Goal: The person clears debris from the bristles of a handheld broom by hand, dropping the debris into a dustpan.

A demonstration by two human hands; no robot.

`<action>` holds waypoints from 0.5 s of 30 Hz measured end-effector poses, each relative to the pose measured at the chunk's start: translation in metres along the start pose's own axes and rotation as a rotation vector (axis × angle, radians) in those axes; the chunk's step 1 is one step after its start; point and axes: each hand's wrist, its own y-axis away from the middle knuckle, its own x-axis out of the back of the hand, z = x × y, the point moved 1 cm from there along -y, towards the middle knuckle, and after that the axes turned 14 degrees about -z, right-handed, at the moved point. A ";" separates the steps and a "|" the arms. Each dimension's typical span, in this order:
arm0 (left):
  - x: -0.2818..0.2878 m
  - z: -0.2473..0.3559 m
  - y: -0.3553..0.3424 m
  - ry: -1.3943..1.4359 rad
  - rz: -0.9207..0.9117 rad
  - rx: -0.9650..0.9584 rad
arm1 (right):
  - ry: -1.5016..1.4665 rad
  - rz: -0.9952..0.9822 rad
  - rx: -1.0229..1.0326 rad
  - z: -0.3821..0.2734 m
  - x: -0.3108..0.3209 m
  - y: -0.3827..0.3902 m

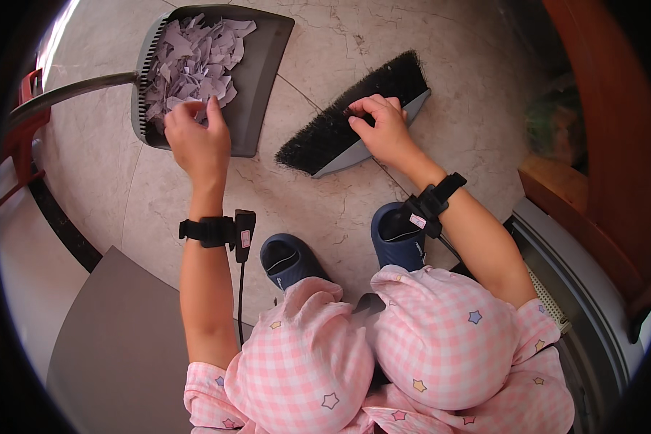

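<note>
Torn pale paper scraps (195, 61) lie heaped in a grey dustpan (257, 101) with a toothed edge. Over the heap's near end is my left hand (199, 141), thumb and forefinger apart, with no held scrap visible. To the right, a broom head (372, 148) lies on the floor, its black bristles turned up and its grey backing toward me. My right hand (387, 130) is at the bristles, thumb and fingertips pinched together. Whatever sits in that pinch is too small to make out.
The dustpan's handle (72, 90) runs off left toward a red plastic piece (22, 130). My feet in dark blue slippers (289, 260) rest on the tiled floor (463, 43). Brown wooden furniture (622, 145) stands at right, a grey panel (116, 340) at lower left.
</note>
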 end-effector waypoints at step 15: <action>-0.045 0.182 -0.003 0.357 -0.380 -0.638 | 0.195 0.261 0.426 0.027 0.088 0.027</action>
